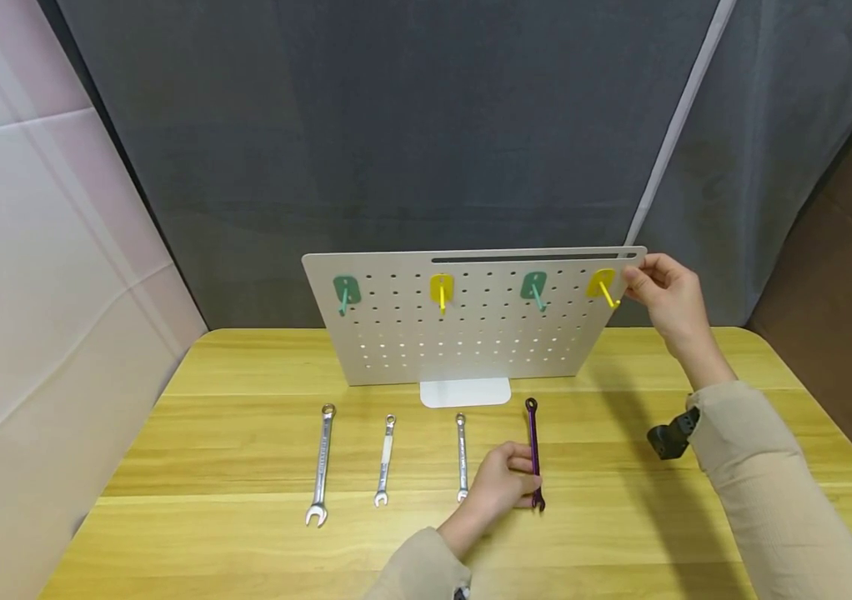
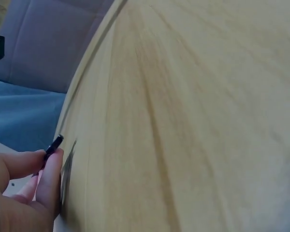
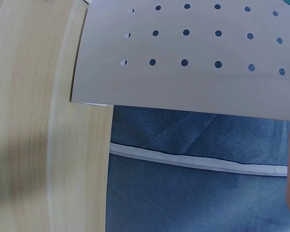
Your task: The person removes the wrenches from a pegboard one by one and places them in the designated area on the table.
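My left hand (image 1: 499, 485) pinches a dark purple combination wrench (image 1: 533, 442) between thumb and fingers, near its open end. In the left wrist view the wrench (image 2: 54, 145) sticks out past the fingertips, its shadow on the wood beside it. My right hand (image 1: 672, 300) grips the upper right edge of a light grey pegboard (image 1: 463, 325), thumb in front, next to a yellow hook (image 1: 603, 286). That board stands on a white foot (image 1: 465, 392). Further along it are a green hook (image 1: 534, 289), a yellow hook (image 1: 442, 292) and another green hook (image 1: 347, 292).
Three silver wrenches lie on the wooden table (image 1: 208, 467): a large one (image 1: 322, 467) at left, a smaller one (image 1: 385, 458), and another (image 1: 462, 454) beside my left hand. A dark grey curtain (image 1: 396, 125) hangs behind the pegboard, with a pale wall (image 1: 43, 250) at left.
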Demonstrator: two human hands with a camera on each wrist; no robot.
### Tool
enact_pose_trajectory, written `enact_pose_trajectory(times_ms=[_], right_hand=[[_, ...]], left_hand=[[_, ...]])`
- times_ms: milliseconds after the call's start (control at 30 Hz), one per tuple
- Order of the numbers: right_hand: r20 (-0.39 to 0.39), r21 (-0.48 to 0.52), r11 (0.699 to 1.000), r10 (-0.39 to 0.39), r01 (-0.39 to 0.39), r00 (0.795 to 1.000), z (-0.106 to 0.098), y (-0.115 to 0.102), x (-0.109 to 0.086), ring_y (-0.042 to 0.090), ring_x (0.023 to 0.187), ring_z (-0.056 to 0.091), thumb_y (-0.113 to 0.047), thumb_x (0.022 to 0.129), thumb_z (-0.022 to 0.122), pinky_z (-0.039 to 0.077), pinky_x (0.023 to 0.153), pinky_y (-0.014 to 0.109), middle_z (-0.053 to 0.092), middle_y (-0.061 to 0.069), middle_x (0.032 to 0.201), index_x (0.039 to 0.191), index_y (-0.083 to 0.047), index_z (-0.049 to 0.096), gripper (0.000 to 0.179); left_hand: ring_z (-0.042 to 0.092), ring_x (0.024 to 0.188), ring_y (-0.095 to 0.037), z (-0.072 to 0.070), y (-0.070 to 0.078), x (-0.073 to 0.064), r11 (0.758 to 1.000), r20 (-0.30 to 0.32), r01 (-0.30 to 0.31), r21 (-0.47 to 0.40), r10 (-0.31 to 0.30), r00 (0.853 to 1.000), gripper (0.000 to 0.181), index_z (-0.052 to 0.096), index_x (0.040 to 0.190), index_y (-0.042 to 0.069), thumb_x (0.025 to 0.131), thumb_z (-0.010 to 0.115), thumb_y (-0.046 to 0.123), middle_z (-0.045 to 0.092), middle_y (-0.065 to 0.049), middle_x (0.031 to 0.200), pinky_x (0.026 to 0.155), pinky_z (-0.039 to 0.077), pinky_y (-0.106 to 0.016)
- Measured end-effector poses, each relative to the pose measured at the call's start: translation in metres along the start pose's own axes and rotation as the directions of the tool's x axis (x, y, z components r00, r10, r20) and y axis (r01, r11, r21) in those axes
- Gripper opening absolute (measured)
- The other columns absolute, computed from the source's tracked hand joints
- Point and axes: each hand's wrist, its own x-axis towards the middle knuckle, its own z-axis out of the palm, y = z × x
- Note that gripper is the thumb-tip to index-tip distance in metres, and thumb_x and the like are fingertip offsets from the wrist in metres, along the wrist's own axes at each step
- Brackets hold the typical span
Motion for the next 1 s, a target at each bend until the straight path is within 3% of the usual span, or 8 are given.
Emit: enact_pose_trajectory(times_ms=[267,467,767,900,1000], right_hand=[[-0.001,-0.020,1.000,0.001,-0.001,1.000,-0.001,0.000,0.001,-0.005,0.080,0.058,-0.020,0.090,0.061,0.051,0.073,0.002,0.060,-0.017,0.085,0.091,-0.024,0.060,0.004],[0.002,-0.008,1.000,-0.011,0.011,1.000,-0.001,0.000,0.001,-0.005,0.079,0.058,-0.019,0.090,0.062,0.052,0.073,0.003,0.060,-0.018,0.084,0.089,-0.024,0.060,0.005],[-0.001,-0.002,1.000,-0.010,0.010,1.000,0.001,0.000,0.000,-0.004,0.079,0.058,-0.018,0.090,0.062,0.052,0.073,0.003,0.060,-0.017,0.084,0.090,-0.023,0.061,0.005],[0.002,-0.019,1.000,-0.009,0.009,1.000,0.000,0.000,0.000,-0.005,0.079,0.058,-0.019,0.091,0.061,0.052,0.073,0.003,0.060,-0.018,0.084,0.090,-0.024,0.060,0.005],[0.005,-0.010,1.000,-0.011,0.011,1.000,-0.001,0.001,0.000,-0.005,0.079,0.058,-0.019,0.091,0.061,0.052,0.073,0.003,0.060,-0.018,0.084,0.090,-0.023,0.059,0.005]], left_hand=[[0.060,0.067,-0.009,0.004,-0.003,0.001,0.989,-0.038,-0.076,0.125,0.081,0.996,0.035,0.061,0.109,-0.008,0.076,0.065,-0.015,0.066,-0.012,0.091,0.056,0.059,-0.023],[0.065,0.069,-0.013,0.008,-0.004,-0.001,0.946,-0.085,-0.161,0.281,0.192,0.978,0.037,0.063,0.106,-0.007,0.071,0.069,-0.016,0.066,-0.013,0.088,0.059,0.057,-0.017],[0.061,0.069,-0.011,0.012,-0.001,-0.004,0.929,-0.118,-0.158,0.335,0.208,0.971,0.034,0.065,0.102,-0.005,0.069,0.068,-0.015,0.066,-0.012,0.088,0.059,0.054,-0.016],[0.059,0.076,-0.014,0.014,0.001,-0.006,0.902,-0.112,-0.153,0.403,0.214,0.970,0.035,0.065,0.102,-0.004,0.069,0.071,-0.013,0.066,-0.012,0.090,0.061,0.052,-0.016],[0.060,0.080,-0.017,0.015,0.002,-0.006,0.870,-0.110,-0.153,0.469,0.229,0.967,0.037,0.065,0.103,-0.003,0.068,0.074,-0.010,0.066,-0.011,0.090,0.065,0.053,-0.018]])
